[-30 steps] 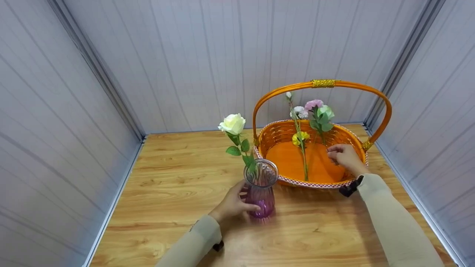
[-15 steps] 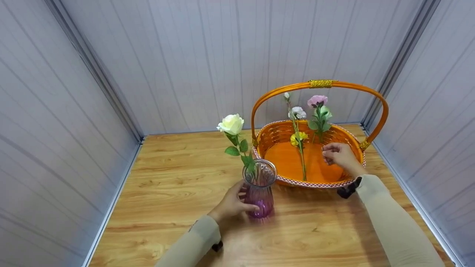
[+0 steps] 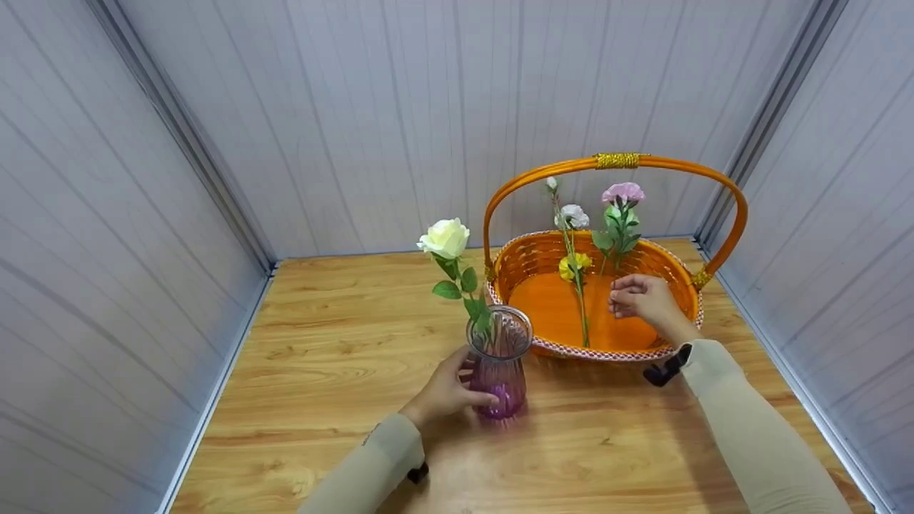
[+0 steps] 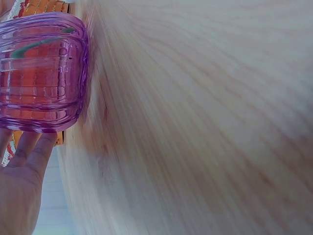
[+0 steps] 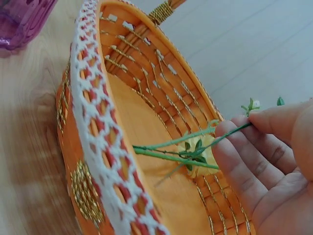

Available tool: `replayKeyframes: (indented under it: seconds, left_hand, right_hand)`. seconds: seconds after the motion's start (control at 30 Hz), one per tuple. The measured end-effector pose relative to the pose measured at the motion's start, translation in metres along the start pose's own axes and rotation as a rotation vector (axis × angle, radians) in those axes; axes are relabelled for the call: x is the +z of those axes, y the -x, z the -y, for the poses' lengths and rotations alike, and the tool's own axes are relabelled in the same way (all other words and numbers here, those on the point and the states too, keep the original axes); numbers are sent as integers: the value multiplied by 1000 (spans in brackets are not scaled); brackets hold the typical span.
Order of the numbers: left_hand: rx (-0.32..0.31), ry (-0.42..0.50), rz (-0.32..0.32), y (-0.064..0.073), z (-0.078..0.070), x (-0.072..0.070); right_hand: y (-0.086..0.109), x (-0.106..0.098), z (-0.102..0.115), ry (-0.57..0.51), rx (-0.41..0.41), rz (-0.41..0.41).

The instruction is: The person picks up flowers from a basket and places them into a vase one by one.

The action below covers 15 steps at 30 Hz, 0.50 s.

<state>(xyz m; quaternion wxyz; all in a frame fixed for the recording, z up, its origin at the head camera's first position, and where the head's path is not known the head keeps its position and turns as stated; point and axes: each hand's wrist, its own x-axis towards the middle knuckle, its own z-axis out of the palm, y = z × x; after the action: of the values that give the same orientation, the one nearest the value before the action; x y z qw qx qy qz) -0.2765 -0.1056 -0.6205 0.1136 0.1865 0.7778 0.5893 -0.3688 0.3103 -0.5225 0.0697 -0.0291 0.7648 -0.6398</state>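
In the head view, my left hand [image 3: 446, 389] grips the lower part of a purple-tinted glass vase [image 3: 500, 378] on the table. A white rose [image 3: 445, 238] stands in the vase, leaning left. The vase base [image 4: 44, 73] fills the upper left of the left wrist view, with fingers [image 4: 36, 152] against its side. Over the orange basket [image 3: 557, 314], my right hand [image 3: 650, 303] pinches a thin green stem [image 5: 230, 132] between thumb and forefinger. That stem belongs to a pink carnation [image 3: 623, 193], which overlaps a pale green-white flower [image 3: 612, 214] behind it.
Also leaning in the basket are a white flower [image 3: 572, 216] and a yellow flower [image 3: 573, 267], their stems side by side. The basket's tall arched handle [image 3: 735, 221] rises above the right hand. Pale panel walls [image 3: 357, 128] enclose the wooden table [image 3: 343, 314].
My right hand has shifted slightly left, while the pink carnation's head has swung right and risen a little, standing more upright. The left hand and vase have stayed in place.
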Motion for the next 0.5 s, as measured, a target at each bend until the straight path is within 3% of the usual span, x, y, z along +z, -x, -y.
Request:
replayKeyframes:
  seconds: [0.5]
  left_hand:
    - [-24, 15, -10, 0, -1, 1]
  right_hand:
    - [7, 24, 6, -44, -47, 11]
